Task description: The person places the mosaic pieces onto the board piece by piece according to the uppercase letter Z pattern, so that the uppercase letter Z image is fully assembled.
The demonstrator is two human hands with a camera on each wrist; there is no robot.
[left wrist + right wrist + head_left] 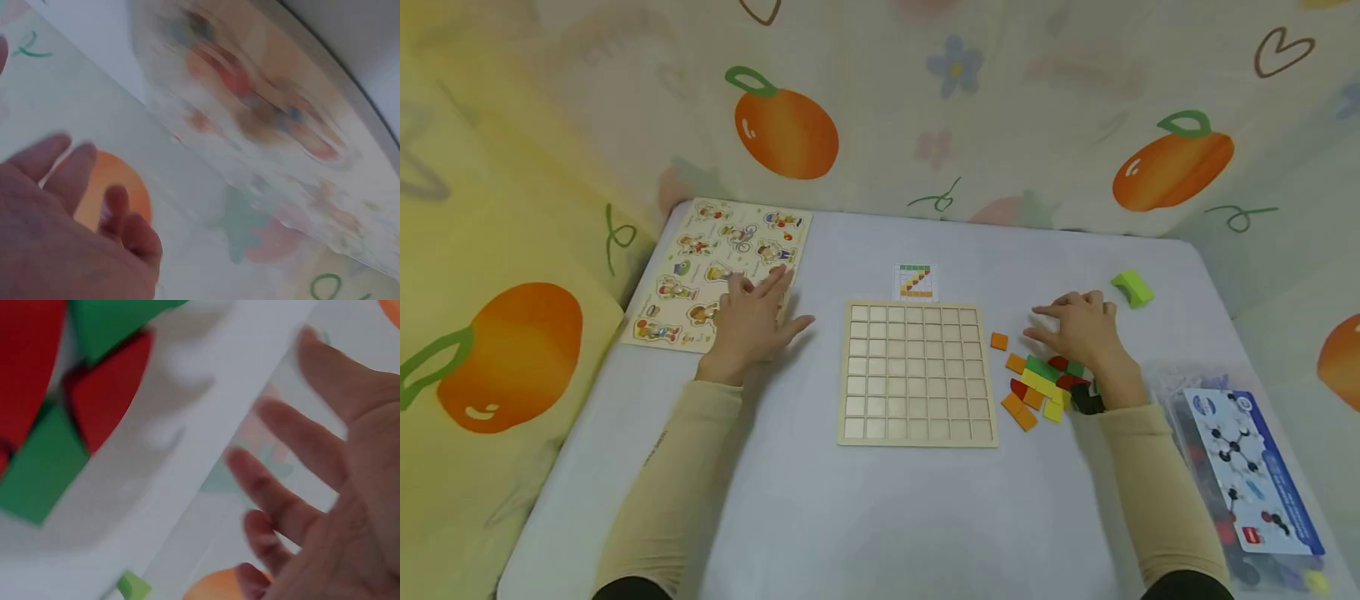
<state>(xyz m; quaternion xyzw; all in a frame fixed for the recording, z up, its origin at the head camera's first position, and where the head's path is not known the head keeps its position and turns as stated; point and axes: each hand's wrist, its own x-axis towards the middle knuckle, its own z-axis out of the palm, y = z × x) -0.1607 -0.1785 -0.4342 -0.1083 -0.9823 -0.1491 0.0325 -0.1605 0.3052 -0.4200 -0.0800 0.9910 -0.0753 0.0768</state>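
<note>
My left hand (752, 321) hovers by the right part of a picture puzzle board (655, 287), fingers spread and holding nothing. In the left wrist view its fingers (75, 175) look relaxed, apart from the blurred board. On the other side, my right hand (1084, 333) is above the table just beyond a heap of coloured pieces (1041, 379), with orange, yellow, green, red and black among them. The right wrist view shows its fingers (281, 500) loosely spread, clear of the red piece (109, 390). Between the hands lies a wooden grid board (917, 373) with bare squares.
A small pattern card (915, 282) touches the grid board's far edge. One orange square (998, 341) lies apart from the heap. A light green arch block (1133, 288) is at the far right. The clear box with a molecule label (1255, 475) stands at the right edge.
</note>
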